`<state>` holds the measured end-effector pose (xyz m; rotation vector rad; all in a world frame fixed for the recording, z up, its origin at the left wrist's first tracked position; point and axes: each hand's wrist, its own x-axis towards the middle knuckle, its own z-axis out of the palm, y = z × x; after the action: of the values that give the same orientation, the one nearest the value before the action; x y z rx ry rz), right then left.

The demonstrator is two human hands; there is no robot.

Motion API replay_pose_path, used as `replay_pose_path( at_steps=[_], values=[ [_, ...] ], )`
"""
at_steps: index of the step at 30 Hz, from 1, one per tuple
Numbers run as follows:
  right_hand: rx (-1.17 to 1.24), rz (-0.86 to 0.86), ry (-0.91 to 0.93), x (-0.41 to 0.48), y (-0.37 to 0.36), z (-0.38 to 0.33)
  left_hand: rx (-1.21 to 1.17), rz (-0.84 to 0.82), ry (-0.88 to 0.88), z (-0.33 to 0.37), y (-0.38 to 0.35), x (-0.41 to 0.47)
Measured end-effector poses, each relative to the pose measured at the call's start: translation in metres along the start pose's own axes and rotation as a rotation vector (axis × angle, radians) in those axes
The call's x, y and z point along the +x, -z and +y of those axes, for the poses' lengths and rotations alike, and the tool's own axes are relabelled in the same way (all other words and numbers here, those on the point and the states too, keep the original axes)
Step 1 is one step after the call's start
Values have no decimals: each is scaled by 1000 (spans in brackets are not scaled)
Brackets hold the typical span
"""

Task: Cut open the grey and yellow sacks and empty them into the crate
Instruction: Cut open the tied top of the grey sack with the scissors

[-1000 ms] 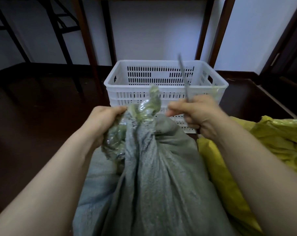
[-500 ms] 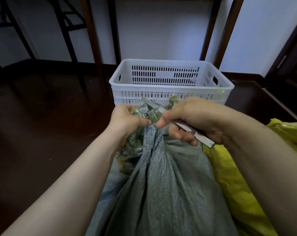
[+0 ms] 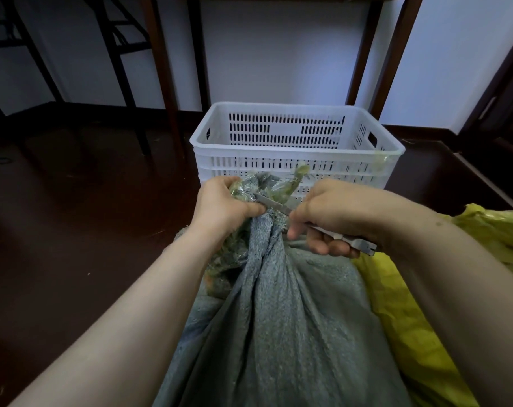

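A grey woven sack [image 3: 281, 318] stands in front of me, its neck bunched and wrapped in clear greenish plastic tape. My left hand [image 3: 223, 205] grips the taped neck from the left. My right hand [image 3: 331, 215] holds a metal utility knife [image 3: 278, 204], whose blade lies across the neck just below the tape and points left toward my left thumb. A yellow sack [image 3: 402, 312] lies against the grey one on the right. The white slotted crate [image 3: 296, 148] stands on the floor just beyond the sacks, with nothing visible inside it.
Dark wooden table legs [image 3: 167, 83] rise behind the crate on both sides, against a white wall. A scrap of greenish tape [image 3: 380, 161] hangs on the crate's right front corner. Dark floor [image 3: 73, 215] spreads to the left.
The knife pointed upward a second ago; my right hand has swung it down and left so the blade lies across the sack's neck. My left hand keeps its grip on the neck.
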<state>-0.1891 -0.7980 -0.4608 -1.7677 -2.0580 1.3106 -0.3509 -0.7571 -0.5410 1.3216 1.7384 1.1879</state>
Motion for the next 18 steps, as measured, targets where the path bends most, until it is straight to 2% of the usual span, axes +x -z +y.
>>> replay_pose_path(
  at_steps=[7, 18],
  values=[
    [-9, 7, -14, -2, 2, 0, 82, 44, -64, 3, 0, -4],
    [173, 110, 25, 12, -16, 3, 127, 76, -126, 2, -6, -5]
  ],
)
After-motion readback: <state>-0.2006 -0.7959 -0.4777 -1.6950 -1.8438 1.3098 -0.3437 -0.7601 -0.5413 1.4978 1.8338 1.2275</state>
